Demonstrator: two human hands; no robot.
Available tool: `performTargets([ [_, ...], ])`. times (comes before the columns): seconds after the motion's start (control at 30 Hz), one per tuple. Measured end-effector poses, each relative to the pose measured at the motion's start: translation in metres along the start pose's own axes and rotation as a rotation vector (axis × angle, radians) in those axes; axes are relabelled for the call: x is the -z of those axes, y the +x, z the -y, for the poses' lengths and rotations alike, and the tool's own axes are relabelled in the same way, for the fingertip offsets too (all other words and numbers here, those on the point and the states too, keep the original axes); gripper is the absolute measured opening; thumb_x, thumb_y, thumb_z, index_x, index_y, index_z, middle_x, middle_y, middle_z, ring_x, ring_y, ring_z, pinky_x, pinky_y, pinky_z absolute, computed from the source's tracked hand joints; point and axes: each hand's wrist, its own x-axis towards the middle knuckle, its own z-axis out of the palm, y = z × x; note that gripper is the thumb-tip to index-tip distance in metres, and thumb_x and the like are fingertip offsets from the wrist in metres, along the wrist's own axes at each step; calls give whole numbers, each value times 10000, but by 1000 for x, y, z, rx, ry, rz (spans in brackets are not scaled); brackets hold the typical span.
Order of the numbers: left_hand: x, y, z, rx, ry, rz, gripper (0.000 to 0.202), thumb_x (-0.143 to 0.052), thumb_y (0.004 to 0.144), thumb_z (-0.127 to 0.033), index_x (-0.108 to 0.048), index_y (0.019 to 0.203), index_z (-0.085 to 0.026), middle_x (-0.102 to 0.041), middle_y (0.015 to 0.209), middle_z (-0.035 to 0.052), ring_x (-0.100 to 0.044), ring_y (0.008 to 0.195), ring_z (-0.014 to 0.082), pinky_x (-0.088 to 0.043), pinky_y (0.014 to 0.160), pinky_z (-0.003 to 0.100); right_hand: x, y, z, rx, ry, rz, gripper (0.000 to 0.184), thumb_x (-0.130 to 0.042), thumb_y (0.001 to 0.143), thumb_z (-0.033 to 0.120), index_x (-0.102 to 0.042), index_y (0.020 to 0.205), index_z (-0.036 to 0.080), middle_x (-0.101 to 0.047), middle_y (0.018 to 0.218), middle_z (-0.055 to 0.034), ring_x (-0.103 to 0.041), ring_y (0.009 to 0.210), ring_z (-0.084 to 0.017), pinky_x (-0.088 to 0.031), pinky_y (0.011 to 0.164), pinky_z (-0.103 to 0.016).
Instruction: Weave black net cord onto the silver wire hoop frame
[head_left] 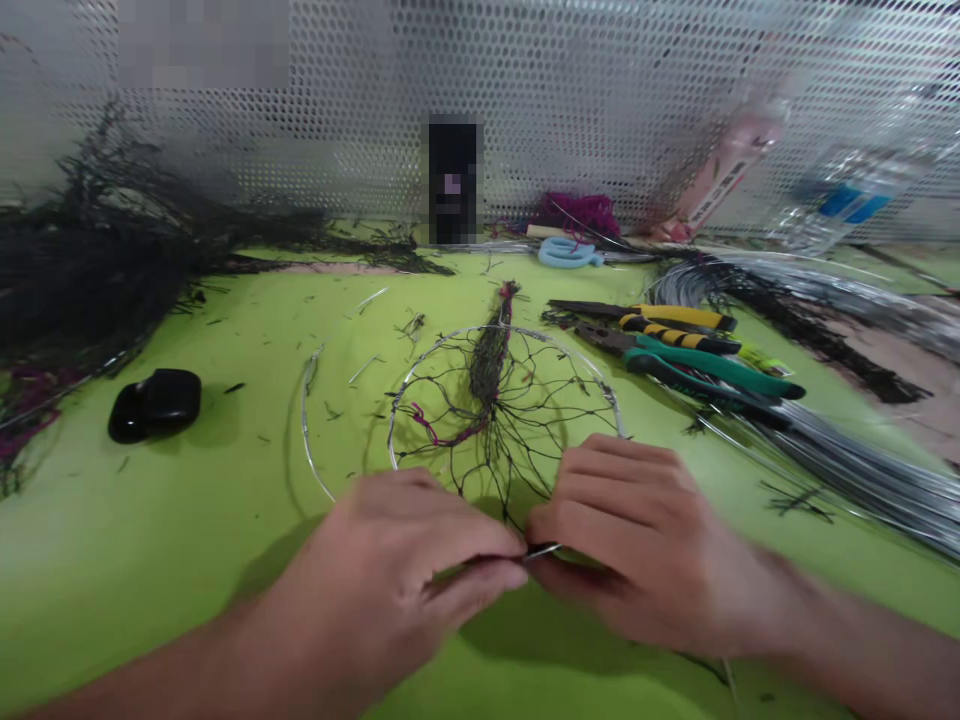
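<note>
A round wire hoop [391, 425] with dark knotted netting [551, 408] strung across it lies on the green table. My left hand [409, 565] pinches the hoop's near edge between thumb and fingers. Just beside it, my right hand [637, 540] is closed on the same edge, and a short shiny bit of wire shows between the two hands. From the middle of the netting a gathered dark bundle of mesh [489, 365] with magenta cord points away from me. A loose curved wire [306, 405] rises left of the hoop. My right fingertips are partly hidden.
Yellow-and-black pliers [675, 330] and green-handled pliers [697, 368] lie at right, near bundled silvery wire [862, 470]. A black case [156, 403] and a dark netting heap [82, 280] are at left. Blue-handled scissors [568, 252] and bottles [727, 165] stand by the perforated panel [345, 130].
</note>
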Motion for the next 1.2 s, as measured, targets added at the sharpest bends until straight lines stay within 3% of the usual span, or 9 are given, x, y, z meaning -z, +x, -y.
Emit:
performTargets([
  [0.13,2,-8,3,-141,92,32,157,-547,1053,-199,-684,984,-233,-765,846,-72,-669,650,90,-502,756,283,2,-2,1,-106,162,41,105,-631,955,160,-664,857,183,-581,683,35,-455,670,-143,-333,620,-328],
  [0.27,9,-3,-2,-206,242,-9,318,-406,1106,-207,-683,952,-240,-759,816,-77,-646,615,88,-488,705,284,9,-4,1,-143,293,124,69,-603,996,174,-654,986,219,-603,778,38,-491,743,-138,-353,682,-318],
  [0.4,8,0,-4,-218,279,-70,412,-359,1119,-232,-707,899,-246,-744,788,-78,-615,584,75,-490,704,265,14,-5,0,-111,268,193,202,-581,960,71,-636,1065,234,-600,903,23,-488,796,-141,-358,714,-314],
  [0.6,-2,-8,0,-210,283,-119,410,-379,1108,-217,-723,889,-259,-740,791,-80,-617,615,82,-502,757,259,16,-1,0,-145,226,283,84,-600,979,163,-651,921,196,-586,835,21,-493,798,-150,-358,764,-344],
  [0.77,3,1,-3,-233,319,-40,394,-386,1110,-199,-714,893,-235,-707,726,-88,-583,558,73,-484,696,264,23,4,3,-288,366,377,94,-644,988,303,-700,1006,229,-610,837,32,-547,828,-151,-382,812,-342],
  [0.87,7,-1,1,-271,264,52,325,-426,1075,-157,-721,948,-203,-714,766,-54,-597,588,89,-469,665,282,26,5,3,-301,365,421,92,-613,1008,293,-689,1025,245,-635,893,26,-563,883,-162,-389,885,-360],
  [1.07,5,-14,10,-228,204,126,268,-447,1022,-93,-690,1065,-197,-729,878,-21,-624,685,124,-462,738,322,11,3,6,-477,362,300,146,-532,1000,179,-663,1027,236,-678,921,-3,-589,871,-187,-433,777,-355],
  [1.2,3,-15,11,-226,200,138,219,-485,1012,-96,-679,1065,-184,-721,891,-15,-594,704,133,-432,713,326,4,5,11,-602,433,224,174,-597,916,123,-651,989,272,-709,901,49,-611,852,-158,-450,744,-308],
])
